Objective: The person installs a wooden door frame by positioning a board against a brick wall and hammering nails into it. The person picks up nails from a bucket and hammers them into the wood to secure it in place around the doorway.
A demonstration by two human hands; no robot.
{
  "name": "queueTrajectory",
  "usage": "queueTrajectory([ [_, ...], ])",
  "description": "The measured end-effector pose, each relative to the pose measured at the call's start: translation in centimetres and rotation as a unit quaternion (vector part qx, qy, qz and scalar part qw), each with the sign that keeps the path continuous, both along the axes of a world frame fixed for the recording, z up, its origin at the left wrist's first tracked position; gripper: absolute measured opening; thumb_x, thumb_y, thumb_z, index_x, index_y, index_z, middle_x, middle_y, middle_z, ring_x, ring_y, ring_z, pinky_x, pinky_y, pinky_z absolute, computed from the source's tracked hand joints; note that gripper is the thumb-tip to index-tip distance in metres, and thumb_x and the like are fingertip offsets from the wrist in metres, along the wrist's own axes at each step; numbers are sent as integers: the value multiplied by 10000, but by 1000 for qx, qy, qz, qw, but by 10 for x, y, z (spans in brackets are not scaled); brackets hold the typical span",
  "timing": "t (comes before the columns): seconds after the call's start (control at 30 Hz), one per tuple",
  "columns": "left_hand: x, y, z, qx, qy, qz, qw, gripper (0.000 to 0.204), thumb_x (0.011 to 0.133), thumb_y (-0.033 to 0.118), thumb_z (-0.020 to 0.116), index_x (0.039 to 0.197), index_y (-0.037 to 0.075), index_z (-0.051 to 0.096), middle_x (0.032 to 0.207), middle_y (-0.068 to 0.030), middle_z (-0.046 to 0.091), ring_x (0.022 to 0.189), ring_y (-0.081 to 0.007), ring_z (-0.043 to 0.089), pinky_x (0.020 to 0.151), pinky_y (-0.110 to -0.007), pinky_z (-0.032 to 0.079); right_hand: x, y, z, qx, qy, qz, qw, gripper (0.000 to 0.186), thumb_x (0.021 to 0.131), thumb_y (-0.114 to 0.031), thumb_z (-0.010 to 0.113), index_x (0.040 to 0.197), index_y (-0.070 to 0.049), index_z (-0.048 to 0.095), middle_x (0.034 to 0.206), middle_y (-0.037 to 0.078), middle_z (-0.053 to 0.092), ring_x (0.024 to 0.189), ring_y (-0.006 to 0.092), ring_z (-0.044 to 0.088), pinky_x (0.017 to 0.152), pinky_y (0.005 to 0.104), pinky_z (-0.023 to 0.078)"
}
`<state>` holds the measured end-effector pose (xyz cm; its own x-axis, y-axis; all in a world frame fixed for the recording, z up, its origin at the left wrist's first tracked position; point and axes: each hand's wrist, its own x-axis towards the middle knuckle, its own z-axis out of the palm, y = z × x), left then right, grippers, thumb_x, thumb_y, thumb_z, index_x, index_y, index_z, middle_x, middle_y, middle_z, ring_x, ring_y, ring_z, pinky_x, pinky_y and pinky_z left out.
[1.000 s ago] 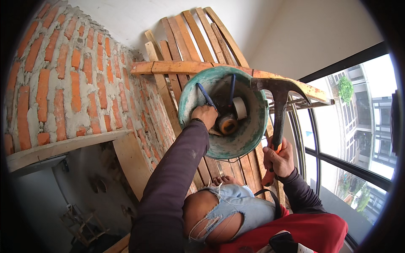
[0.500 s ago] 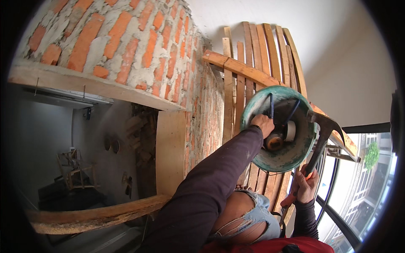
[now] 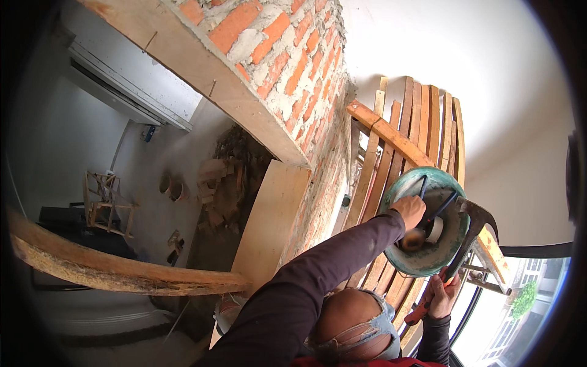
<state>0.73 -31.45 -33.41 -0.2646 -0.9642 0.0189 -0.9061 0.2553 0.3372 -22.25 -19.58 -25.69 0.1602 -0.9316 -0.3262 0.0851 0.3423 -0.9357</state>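
My left hand (image 3: 408, 211) reaches into a teal bucket (image 3: 446, 176), fingers closed around a handle of a blue-handled tool (image 3: 441, 207). Inside the bucket are a white roll (image 3: 435, 229) and a blurred orange-and-dark round item (image 3: 414, 238) beneath that hand. At the bucket's right side, my right hand (image 3: 441, 296) grips the orange handle of a claw hammer (image 3: 477, 215), whose dark head is raised at the bucket's rim. The bucket sits over the wooden slats (image 3: 416, 113); my bent knee in ripped jeans is just below it.
A cross beam (image 3: 385, 131) lies across the slats. To the left are a brick wall (image 3: 281, 61), an opening onto a lower room with a wooden stool (image 3: 110, 208), and a rough beam (image 3: 122, 269) across it. A window (image 3: 520, 306) stands at the right.
The view has swung left, showing more of the opening and beam; the bucket and my hands appear farther right and lower. Both hands keep their holds.
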Motion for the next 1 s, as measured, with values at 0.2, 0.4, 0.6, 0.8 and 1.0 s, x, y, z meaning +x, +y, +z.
queueTrajectory([
  [0.2, 13, 4, -2, 36, 97, 39, 994, 87, 859, 17, 588, 870, -25, 663, 892, -258, 683, 797, -383, 709, 733, -456, 577, 6, 3, -2, 1, -19, 17, 1000, 158, 946, -23, 600, 1025, -35, 464, 606, 16, 470, 360, 97, 442, 337, 249, 384],
  [0.4, 49, 49, 68, 211, 573, 166, 775, 186, 979, 113, 623, 973, -53, 538, 914, -185, 681, 806, -257, 737, 638, -321, 609, 13, -1, 6, -22, -6, 45, 999, 157, 951, -33, 609, 1034, -32, 475, 626, 16, 485, 375, 99, 447, 352, 248, 386],
  [0.6, 130, 126, 88, 177, 645, 298, 681, 249, 1039, 245, 570, 1057, 15, 475, 1109, -202, 658, 1058, -273, 705, 808, -343, 626, 32, -11, 7, -37, -19, 82, 996, 193, 946, -48, 651, 1046, -26, 486, 602, 5, 487, 391, 90, 453, 365, 232, 371],
  [0.8, 210, 181, 118, 9, 649, 424, 632, 193, 1007, 282, 638, 1008, 98, 578, 946, -35, 659, 868, -161, 690, 686, -268, 561, 91, -18, 20, 13, -24, 212, 977, 181, 916, -43, 687, 954, -37, 510, 649, -2, 534, 494, 74, 512, 453, 230, 422],
  [1.0, 269, 185, 149, -63, 648, 452, 609, 167, 972, 247, 695, 1027, 97, 644, 900, 19, 634, 730, -73, 568, 618, -194, 467, 145, -22, 4, 0, -39, 341, 939, 221, 875, -100, 763, 851, -39, 552, 677, -3, 516, 627, 93, 483, 589, 277, 429],
])
